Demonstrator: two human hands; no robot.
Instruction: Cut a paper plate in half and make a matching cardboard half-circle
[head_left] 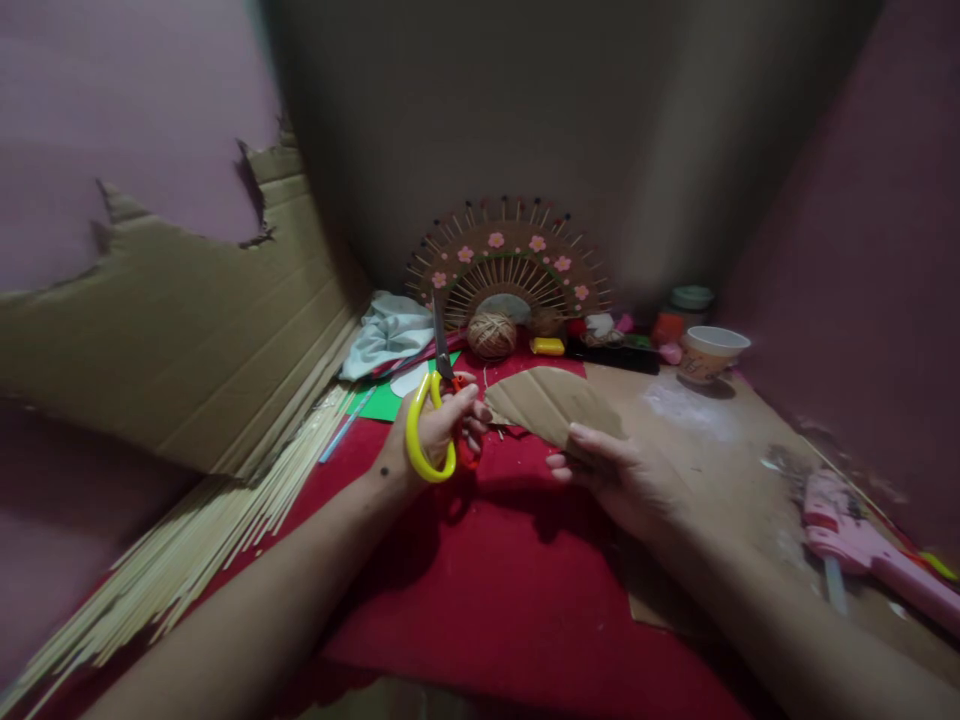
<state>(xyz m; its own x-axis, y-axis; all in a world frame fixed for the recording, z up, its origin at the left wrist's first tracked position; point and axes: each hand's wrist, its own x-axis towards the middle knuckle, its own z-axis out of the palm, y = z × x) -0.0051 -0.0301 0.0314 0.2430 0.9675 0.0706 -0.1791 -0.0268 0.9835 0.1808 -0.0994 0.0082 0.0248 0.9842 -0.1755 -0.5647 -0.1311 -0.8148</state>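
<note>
My left hand [446, 420] is closed on scissors [429, 425] with yellow and red handles, their blades pointing up and away from me. To its right, my right hand [622, 475] pinches the lower right edge of a curved piece of brown cardboard [551, 400] between thumb and fingers. The cardboard's left end lies close to the fingertips of my left hand; whether they touch is unclear. Both hands are above a red cloth [480, 590].
A decorated stick fan [510, 245] stands at the back behind a twine ball [491, 335]. Thin sticks [217, 540] and torn cardboard [172, 350] are at left. A paper cup [709, 355] and pink glue gun [862, 545] are at right.
</note>
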